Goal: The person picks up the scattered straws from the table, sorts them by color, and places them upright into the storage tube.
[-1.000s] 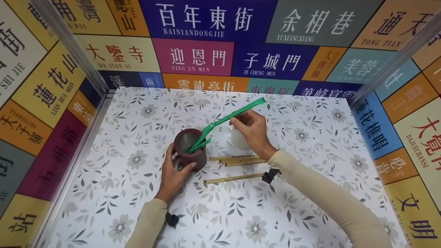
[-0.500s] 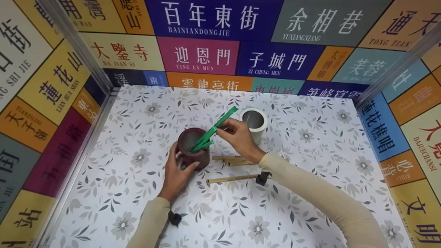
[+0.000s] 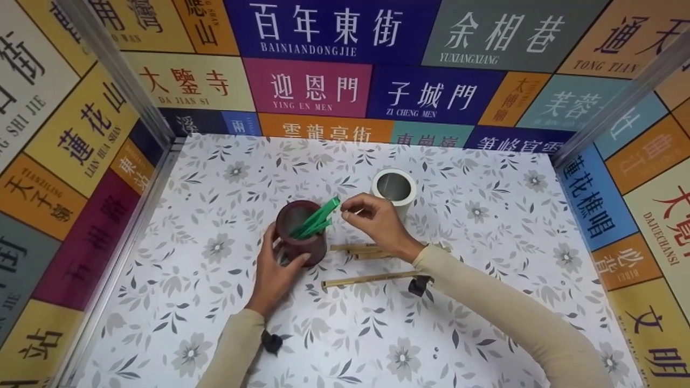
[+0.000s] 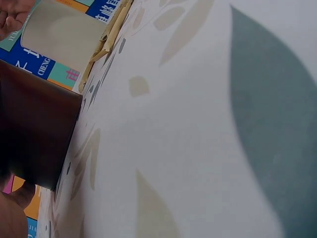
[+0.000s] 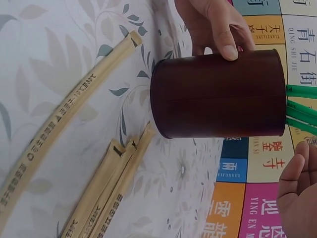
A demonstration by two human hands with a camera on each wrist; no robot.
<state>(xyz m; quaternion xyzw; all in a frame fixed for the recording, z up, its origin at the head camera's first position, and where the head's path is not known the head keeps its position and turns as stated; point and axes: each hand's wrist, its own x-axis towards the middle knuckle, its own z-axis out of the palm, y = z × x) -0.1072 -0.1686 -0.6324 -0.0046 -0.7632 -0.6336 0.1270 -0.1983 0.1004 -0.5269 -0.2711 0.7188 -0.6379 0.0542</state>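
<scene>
My left hand [image 3: 275,275] grips a dark red-brown cup [image 3: 307,253], thumb on its near side and fingers round its left. The cup stands upright on the table. Several thin green wrapped sticks [image 3: 319,218] lean inside it, their ends poking out past the right rim. Just right of those ends is my right hand [image 3: 380,221], fingers loosely bent and nothing between them. In the right wrist view, the right hand [image 5: 301,191] is apart from the green sticks [image 5: 302,111], beyond the cup's mouth. The left wrist view catches the cup's lower side [image 4: 37,129].
Behind the right hand stands a white cup [image 3: 411,207]. Several tan paper-wrapped sticks with printed characters [image 3: 372,252] lie below the right hand, and one more tan stick [image 3: 366,279] lies nearer the front. Printed walls [image 3: 312,89] enclose the floral-patterned table [image 3: 323,345].
My right hand has come left and down with a green stick, which has gone into the cup beside the others, and has let go. The left hand stays on the cup.
</scene>
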